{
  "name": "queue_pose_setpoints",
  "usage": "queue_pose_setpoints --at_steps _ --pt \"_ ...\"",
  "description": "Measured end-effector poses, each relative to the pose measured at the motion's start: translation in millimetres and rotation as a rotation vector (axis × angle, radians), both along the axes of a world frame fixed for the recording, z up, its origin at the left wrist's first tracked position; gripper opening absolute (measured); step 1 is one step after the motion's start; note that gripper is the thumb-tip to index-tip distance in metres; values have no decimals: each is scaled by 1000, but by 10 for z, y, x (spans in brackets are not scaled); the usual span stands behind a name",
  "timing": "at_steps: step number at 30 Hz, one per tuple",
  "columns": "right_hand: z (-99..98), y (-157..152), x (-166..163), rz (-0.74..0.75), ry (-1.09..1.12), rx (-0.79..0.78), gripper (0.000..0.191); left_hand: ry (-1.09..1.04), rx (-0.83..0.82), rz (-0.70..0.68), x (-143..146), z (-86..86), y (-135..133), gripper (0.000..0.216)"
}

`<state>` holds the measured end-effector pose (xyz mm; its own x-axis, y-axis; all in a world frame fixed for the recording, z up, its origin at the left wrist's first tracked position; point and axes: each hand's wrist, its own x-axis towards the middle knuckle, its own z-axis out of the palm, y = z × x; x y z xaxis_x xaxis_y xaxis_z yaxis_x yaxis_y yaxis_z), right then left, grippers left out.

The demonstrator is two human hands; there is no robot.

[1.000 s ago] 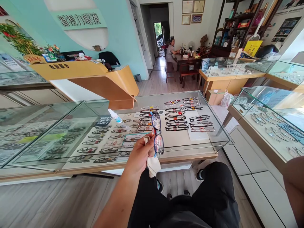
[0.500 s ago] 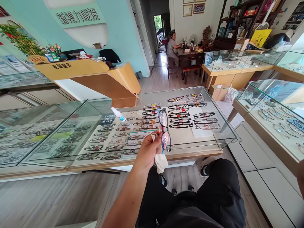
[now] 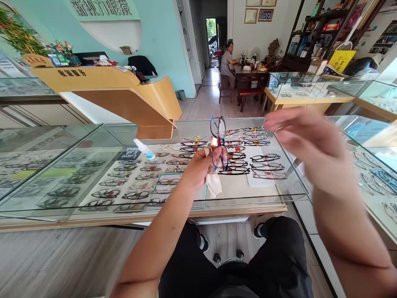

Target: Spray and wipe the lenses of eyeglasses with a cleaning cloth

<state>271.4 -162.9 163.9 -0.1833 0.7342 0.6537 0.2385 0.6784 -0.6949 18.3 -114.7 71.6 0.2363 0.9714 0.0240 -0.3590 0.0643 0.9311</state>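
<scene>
Head view: dark thin-rimmed eyeglasses with blue temple tips [image 3: 221,142] held on end above a clear glass-topped showcase [image 3: 237,191], pinched in the left hand [image 3: 197,169] with a soft off-white cloth [image 3: 213,185]. Right hand [image 3: 310,138] blurred, fingers loosely spread, looks empty, apart to the right. White spray bottle with blue label [image 3: 144,149] on the glass, left. Eyeglasses likely light, springy, lenses slick and scratchable; best held by rim or bridge.
</scene>
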Motion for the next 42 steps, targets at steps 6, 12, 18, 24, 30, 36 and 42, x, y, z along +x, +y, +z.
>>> queue_pose_setpoints --at_steps 6,12,18,24,30,36,42 --pt "-656 1037 -428 194 182 -362 43 24 116 2 203 -88 788 61" --pt "-919 1313 -579 278 325 -428 42 138 137 43 183 -318 929 58" --pt "-1056 1274 -584 310 440 -614 32 153 48 22 159 -269 809 54" --pt "-1199 1347 -574 398 660 -811 30 158 55 -18 114 -317 858 54" --pt "-1220 1369 -548 430 798 -889 27 169 74 -5 89 -385 901 54" --pt "-1146 1391 -404 499 766 -910 24 -87 -32 -29 -63 -204 974 43" --pt "-1095 1412 -284 553 610 -908 25 -426 -228 -258 -372 -25 1046 28"
